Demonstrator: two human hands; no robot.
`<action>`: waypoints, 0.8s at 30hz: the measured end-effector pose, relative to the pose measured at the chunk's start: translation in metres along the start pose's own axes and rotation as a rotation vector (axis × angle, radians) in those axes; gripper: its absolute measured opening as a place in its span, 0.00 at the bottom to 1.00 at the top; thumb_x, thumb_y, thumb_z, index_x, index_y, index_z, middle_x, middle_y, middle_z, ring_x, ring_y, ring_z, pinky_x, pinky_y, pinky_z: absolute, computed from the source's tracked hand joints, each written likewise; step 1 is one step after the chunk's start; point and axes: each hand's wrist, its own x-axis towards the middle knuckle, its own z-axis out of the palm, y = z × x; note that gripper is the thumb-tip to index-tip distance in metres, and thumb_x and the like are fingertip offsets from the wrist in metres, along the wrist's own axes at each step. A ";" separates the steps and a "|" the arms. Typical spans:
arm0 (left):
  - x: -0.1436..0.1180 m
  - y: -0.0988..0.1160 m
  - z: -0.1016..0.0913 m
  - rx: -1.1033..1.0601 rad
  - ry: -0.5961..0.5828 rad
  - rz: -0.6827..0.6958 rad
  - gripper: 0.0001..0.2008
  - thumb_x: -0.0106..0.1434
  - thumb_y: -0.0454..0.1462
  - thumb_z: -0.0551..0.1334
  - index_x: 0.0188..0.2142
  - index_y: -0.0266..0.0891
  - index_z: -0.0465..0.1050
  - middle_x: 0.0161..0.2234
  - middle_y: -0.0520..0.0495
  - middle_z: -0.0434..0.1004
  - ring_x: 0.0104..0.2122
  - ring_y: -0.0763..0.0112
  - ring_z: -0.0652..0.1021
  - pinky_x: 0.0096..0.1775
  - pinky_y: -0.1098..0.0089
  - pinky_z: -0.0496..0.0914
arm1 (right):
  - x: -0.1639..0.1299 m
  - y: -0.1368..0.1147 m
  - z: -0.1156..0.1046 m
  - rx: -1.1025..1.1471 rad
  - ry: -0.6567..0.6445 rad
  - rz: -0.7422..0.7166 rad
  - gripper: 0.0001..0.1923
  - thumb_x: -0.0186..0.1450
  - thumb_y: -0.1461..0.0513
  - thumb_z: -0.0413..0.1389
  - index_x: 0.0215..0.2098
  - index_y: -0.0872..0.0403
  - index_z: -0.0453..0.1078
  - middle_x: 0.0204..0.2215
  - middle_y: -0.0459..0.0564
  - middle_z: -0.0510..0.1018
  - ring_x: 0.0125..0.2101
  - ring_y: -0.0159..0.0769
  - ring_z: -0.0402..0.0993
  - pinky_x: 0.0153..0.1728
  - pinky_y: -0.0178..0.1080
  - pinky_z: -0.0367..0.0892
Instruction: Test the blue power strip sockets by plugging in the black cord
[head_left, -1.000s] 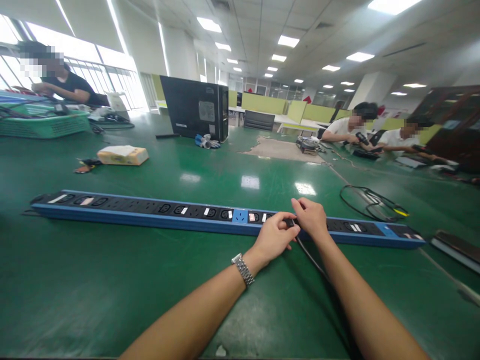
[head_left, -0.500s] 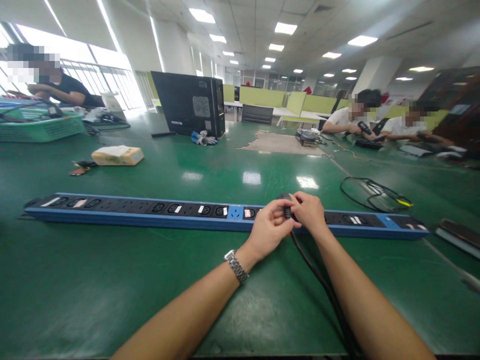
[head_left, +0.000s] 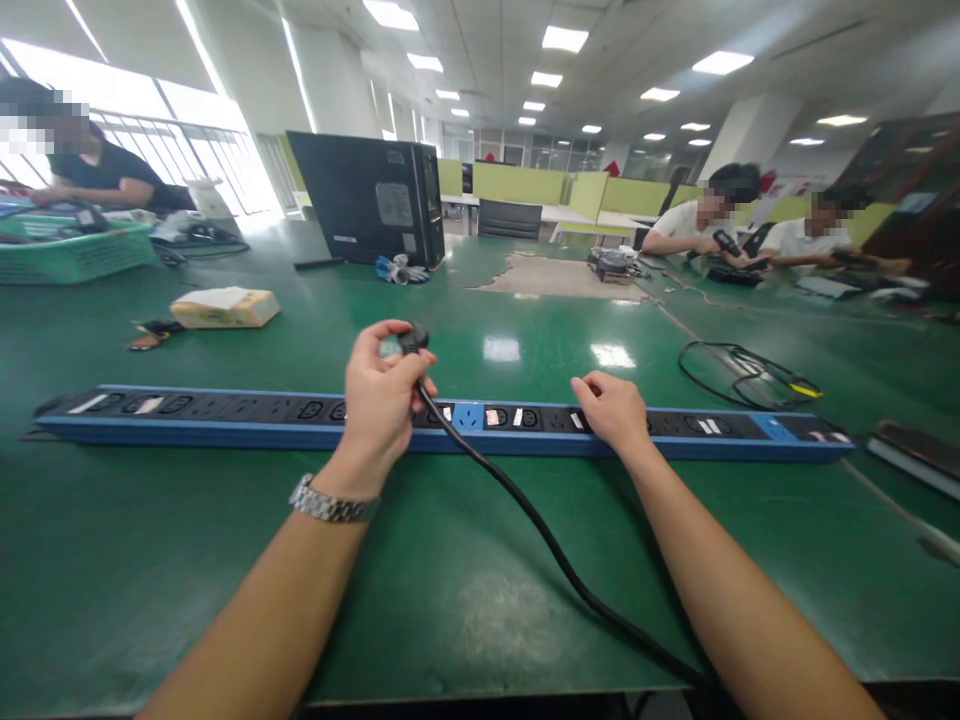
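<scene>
A long blue and black power strip (head_left: 225, 415) with many sockets lies across the green table (head_left: 150, 560). My left hand (head_left: 382, 395), with a metal watch on the wrist, is raised above the strip and grips a black plug (head_left: 412, 338). Its black cable (head_left: 540, 535) trails down toward the table's near edge. My right hand (head_left: 611, 410) rests on the strip to the right of the blue socket, fingers loosely bent, holding nothing.
A black computer case (head_left: 367, 200) stands at the back centre. A tissue box (head_left: 221, 308) and a green basket (head_left: 75, 250) lie at the left. A coiled cable (head_left: 742, 375) lies at the right. Three other people sit at the table's far sides.
My left hand has pulled the black plug up and to the left, away from the strip. My right hand let go of the plug and stays on the strip.
</scene>
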 end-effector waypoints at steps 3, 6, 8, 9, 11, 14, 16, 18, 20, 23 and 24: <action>0.017 0.008 -0.016 0.020 0.070 0.071 0.27 0.49 0.33 0.64 0.50 0.42 0.63 0.26 0.56 0.71 0.15 0.80 0.69 0.12 0.80 0.56 | 0.000 0.000 0.000 0.014 0.001 -0.004 0.20 0.65 0.49 0.47 0.29 0.51 0.76 0.26 0.49 0.79 0.29 0.36 0.71 0.28 0.34 0.54; 0.017 0.004 -0.029 0.127 -0.083 -0.063 0.28 0.51 0.35 0.63 0.53 0.40 0.65 0.25 0.55 0.72 0.13 0.79 0.68 0.12 0.79 0.57 | 0.000 -0.001 -0.001 0.016 -0.003 0.006 0.21 0.65 0.49 0.47 0.29 0.51 0.75 0.26 0.49 0.79 0.29 0.36 0.71 0.28 0.34 0.53; 0.008 -0.002 -0.031 0.239 -0.200 -0.168 0.28 0.52 0.35 0.61 0.54 0.39 0.65 0.22 0.55 0.71 0.13 0.78 0.67 0.13 0.78 0.57 | -0.001 -0.001 0.000 0.020 -0.003 0.009 0.20 0.64 0.49 0.47 0.29 0.51 0.75 0.26 0.49 0.79 0.29 0.35 0.70 0.28 0.34 0.53; 0.003 -0.004 -0.030 0.309 -0.244 -0.204 0.27 0.52 0.35 0.60 0.54 0.38 0.66 0.20 0.55 0.71 0.13 0.77 0.66 0.13 0.78 0.57 | -0.001 -0.001 0.000 0.024 -0.001 0.008 0.20 0.64 0.49 0.47 0.29 0.51 0.75 0.26 0.48 0.79 0.28 0.35 0.70 0.27 0.34 0.53; -0.007 -0.006 -0.025 0.449 -0.328 -0.258 0.26 0.52 0.35 0.59 0.52 0.36 0.68 0.18 0.54 0.70 0.13 0.76 0.66 0.13 0.78 0.57 | -0.001 -0.001 0.000 0.031 0.010 0.006 0.20 0.64 0.49 0.47 0.28 0.51 0.74 0.26 0.48 0.78 0.28 0.34 0.70 0.27 0.34 0.53; -0.017 -0.007 -0.015 0.569 -0.465 -0.280 0.23 0.52 0.35 0.58 0.49 0.36 0.70 0.19 0.53 0.72 0.14 0.75 0.67 0.14 0.76 0.59 | -0.001 0.000 0.000 0.030 0.017 0.008 0.20 0.64 0.49 0.48 0.27 0.51 0.74 0.25 0.47 0.78 0.27 0.34 0.69 0.27 0.34 0.53; -0.020 -0.008 -0.011 0.598 -0.521 -0.262 0.22 0.53 0.35 0.58 0.49 0.35 0.70 0.19 0.53 0.73 0.15 0.75 0.67 0.16 0.76 0.60 | -0.001 0.001 0.001 0.025 0.017 0.013 0.20 0.64 0.49 0.48 0.27 0.51 0.74 0.24 0.47 0.77 0.27 0.34 0.69 0.26 0.34 0.53; -0.019 -0.010 -0.010 0.646 -0.534 -0.227 0.21 0.53 0.36 0.57 0.48 0.36 0.70 0.18 0.55 0.71 0.15 0.75 0.67 0.18 0.75 0.60 | -0.001 0.002 0.002 0.021 0.023 0.007 0.20 0.64 0.49 0.48 0.27 0.51 0.75 0.24 0.47 0.77 0.27 0.34 0.69 0.26 0.34 0.53; -0.017 -0.013 -0.011 0.745 -0.527 -0.161 0.21 0.54 0.36 0.56 0.48 0.36 0.71 0.17 0.57 0.68 0.16 0.74 0.67 0.20 0.74 0.61 | 0.000 0.003 0.003 0.023 0.033 -0.014 0.20 0.64 0.49 0.48 0.27 0.51 0.75 0.23 0.47 0.77 0.27 0.34 0.69 0.27 0.34 0.53; -0.016 -0.014 -0.012 0.931 -0.507 -0.020 0.19 0.54 0.38 0.57 0.45 0.37 0.74 0.18 0.56 0.65 0.20 0.72 0.68 0.24 0.72 0.60 | 0.000 0.004 0.004 0.023 0.044 -0.032 0.20 0.64 0.49 0.49 0.27 0.51 0.75 0.24 0.47 0.77 0.27 0.33 0.69 0.27 0.34 0.53; -0.016 -0.014 -0.011 0.982 -0.508 0.020 0.19 0.54 0.38 0.58 0.44 0.37 0.75 0.19 0.55 0.65 0.21 0.71 0.69 0.25 0.71 0.60 | 0.000 0.004 0.004 0.019 0.045 -0.030 0.20 0.64 0.49 0.49 0.27 0.51 0.75 0.24 0.47 0.77 0.27 0.33 0.69 0.27 0.34 0.52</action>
